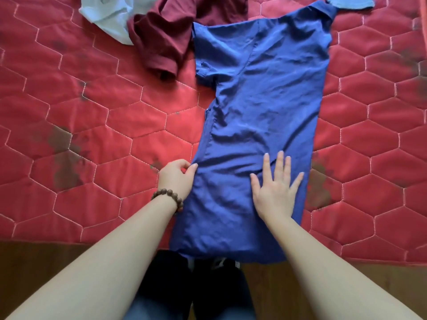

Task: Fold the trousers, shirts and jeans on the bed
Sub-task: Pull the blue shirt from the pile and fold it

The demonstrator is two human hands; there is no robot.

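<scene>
Left grip (176, 175) pinching blue shirt (261, 107) edge, right grip (275, 190) flat, splayed on it

even soft light, perhaps slight blur

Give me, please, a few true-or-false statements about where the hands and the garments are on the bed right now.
1. The right hand lies flat with spread fingers on the blue shirt. True.
2. The left hand rests on the maroon garment. False: it pinches the blue shirt's left edge, well short of the maroon garment.
3. A beaded bracelet sits on the left wrist. True.
4. The blue shirt lies on a green bedcover. False: the quilted bedcover is red.
5. A pale blue garment lies at the far left, beside the maroon garment. True.
</scene>
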